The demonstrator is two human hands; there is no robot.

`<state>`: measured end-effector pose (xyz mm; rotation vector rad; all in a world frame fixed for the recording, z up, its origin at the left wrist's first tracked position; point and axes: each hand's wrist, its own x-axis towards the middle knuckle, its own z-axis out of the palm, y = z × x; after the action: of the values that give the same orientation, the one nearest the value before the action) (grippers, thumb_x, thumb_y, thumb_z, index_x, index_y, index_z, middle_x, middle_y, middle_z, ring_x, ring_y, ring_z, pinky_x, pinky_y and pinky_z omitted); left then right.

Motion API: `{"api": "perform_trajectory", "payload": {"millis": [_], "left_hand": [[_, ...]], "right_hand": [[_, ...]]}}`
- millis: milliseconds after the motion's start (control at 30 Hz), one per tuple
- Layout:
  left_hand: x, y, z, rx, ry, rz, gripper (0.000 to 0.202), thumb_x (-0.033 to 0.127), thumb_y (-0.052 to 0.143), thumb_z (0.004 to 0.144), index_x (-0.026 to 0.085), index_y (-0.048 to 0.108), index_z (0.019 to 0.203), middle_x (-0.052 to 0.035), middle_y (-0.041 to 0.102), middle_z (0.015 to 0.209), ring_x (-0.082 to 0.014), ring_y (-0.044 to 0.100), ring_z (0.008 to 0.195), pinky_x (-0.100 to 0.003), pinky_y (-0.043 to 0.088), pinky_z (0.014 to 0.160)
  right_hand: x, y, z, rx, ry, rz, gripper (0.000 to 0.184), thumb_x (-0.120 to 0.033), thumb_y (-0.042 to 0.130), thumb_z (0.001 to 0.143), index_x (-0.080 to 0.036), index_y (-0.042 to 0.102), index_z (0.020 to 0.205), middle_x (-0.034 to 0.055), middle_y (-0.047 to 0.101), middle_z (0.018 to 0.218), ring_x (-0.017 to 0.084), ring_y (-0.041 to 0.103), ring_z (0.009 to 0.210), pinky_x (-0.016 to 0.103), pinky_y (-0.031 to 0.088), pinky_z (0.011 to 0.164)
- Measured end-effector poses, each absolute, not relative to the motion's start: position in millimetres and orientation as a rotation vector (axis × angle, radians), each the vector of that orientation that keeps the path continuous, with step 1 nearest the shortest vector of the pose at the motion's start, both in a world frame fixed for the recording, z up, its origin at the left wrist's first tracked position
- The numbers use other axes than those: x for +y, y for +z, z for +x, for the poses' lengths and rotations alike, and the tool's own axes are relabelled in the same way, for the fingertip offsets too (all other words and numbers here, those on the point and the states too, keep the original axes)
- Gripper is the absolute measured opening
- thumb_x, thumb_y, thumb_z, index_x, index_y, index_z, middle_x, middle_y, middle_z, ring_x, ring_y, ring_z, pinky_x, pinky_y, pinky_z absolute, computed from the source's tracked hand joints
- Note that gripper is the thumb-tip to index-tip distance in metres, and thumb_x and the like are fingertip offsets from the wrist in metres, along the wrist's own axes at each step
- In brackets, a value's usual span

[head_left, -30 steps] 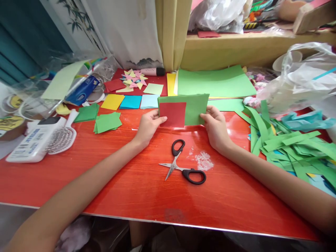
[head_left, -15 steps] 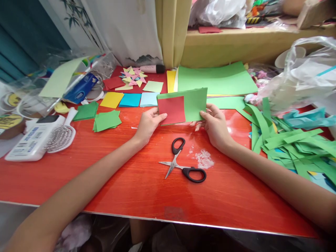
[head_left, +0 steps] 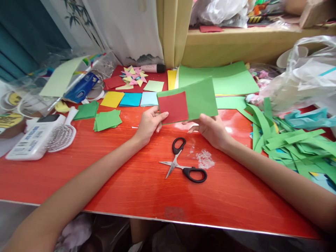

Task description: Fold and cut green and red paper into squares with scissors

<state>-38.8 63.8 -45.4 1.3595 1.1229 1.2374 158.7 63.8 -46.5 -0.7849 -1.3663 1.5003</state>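
Observation:
My left hand (head_left: 148,124) pinches the left edge of a green sheet of paper (head_left: 202,98), with its thumb on a red paper square (head_left: 173,106) lying against the sheet's left part. The sheet is held above the table, its right side tilted up. My right hand (head_left: 214,131) is at the sheet's lower right edge, thumb against the edge and other fingers curled below and partly behind it. Scissors with black handles (head_left: 174,164) lie spread on the table below the hands, beside some whitish flakes (head_left: 204,159).
Green paper squares (head_left: 107,120), yellow (head_left: 112,99) and blue (head_left: 130,99) squares lie left. Large green sheets (head_left: 225,78) lie behind. Cut green strips (head_left: 296,143) pile up right, by a plastic bag (head_left: 309,70). A hairbrush (head_left: 63,136) and white box (head_left: 34,140) lie left.
The green sheet's right side has swung up and shows more of its face. My right hand has shifted from its right edge to its lower edge. My left hand keeps its grip.

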Motion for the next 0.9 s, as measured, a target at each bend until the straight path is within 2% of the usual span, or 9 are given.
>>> {"api": "perform_trajectory", "payload": {"millis": [100,233,400,600,733,900], "left_hand": [[61.7,-45.3,-37.1,1.1,1.201,1.405,0.029,0.033,0.058,0.077,0.014,0.061,0.1,-0.003,0.067,0.078,-0.0015,0.033,0.032,-0.022,0.02,0.032],[59.7,-45.1,-35.3,1.098,1.167,1.443,0.034,0.033,0.057,0.078,0.015,0.059,0.106,-0.0022,0.066,0.077,-0.0019,0.035,0.032,-0.021,0.023,0.032],[58.4,-44.8,-34.8,1.094,1.169,1.474,0.032,0.032,0.057,0.08,0.015,0.059,0.106,0.0005,0.061,0.065,-0.0033,0.036,0.033,-0.021,0.025,0.033],[57.8,-44.0,-35.0,1.107,1.144,1.486,0.032,0.033,0.057,0.08,0.015,0.058,0.106,-0.0013,0.064,0.07,-0.0032,0.038,0.032,-0.021,0.027,0.033],[58.5,-44.5,-35.0,1.107,1.139,1.489,0.032,0.034,0.057,0.079,0.015,0.058,0.106,-0.0021,0.066,0.075,-0.0028,0.039,0.033,-0.02,0.027,0.033],[58.2,-45.1,-35.2,1.084,1.157,1.478,0.028,0.033,0.058,0.079,0.015,0.059,0.102,-0.001,0.063,0.07,-0.0035,0.039,0.034,-0.021,0.028,0.033]], "right_hand": [[61.6,-49.3,155.8,-1.393,1.571,-0.802,0.029,-0.035,0.07,0.073,-0.02,0.062,0.096,0.006,0.068,0.096,0.02,0.066,0.084,0.031,0.057,0.065],[63.9,-54.9,156.1,-1.392,1.662,-0.903,0.02,-0.034,0.065,0.078,-0.015,0.068,0.078,0.0068,0.069,0.078,0.016,0.066,0.069,0.031,0.056,0.069],[65.6,-55.2,157.5,-1.38,1.724,-0.896,0.02,-0.031,0.061,0.081,-0.014,0.069,0.072,0.0063,0.07,0.078,0.014,0.065,0.067,0.028,0.056,0.068],[65.5,-54.1,157.1,-1.329,1.749,-0.897,0.021,-0.033,0.062,0.08,-0.015,0.069,0.071,0.0062,0.07,0.077,0.014,0.065,0.064,0.026,0.055,0.065],[65.5,-54.7,157.5,-1.335,1.751,-0.935,0.018,-0.031,0.061,0.078,-0.016,0.068,0.07,0.0055,0.07,0.073,0.014,0.065,0.064,0.028,0.056,0.07],[65.9,-54.9,156.9,-1.337,1.743,-0.937,0.02,-0.031,0.061,0.079,-0.016,0.068,0.069,0.0057,0.07,0.072,0.014,0.065,0.064,0.027,0.056,0.069]]}}
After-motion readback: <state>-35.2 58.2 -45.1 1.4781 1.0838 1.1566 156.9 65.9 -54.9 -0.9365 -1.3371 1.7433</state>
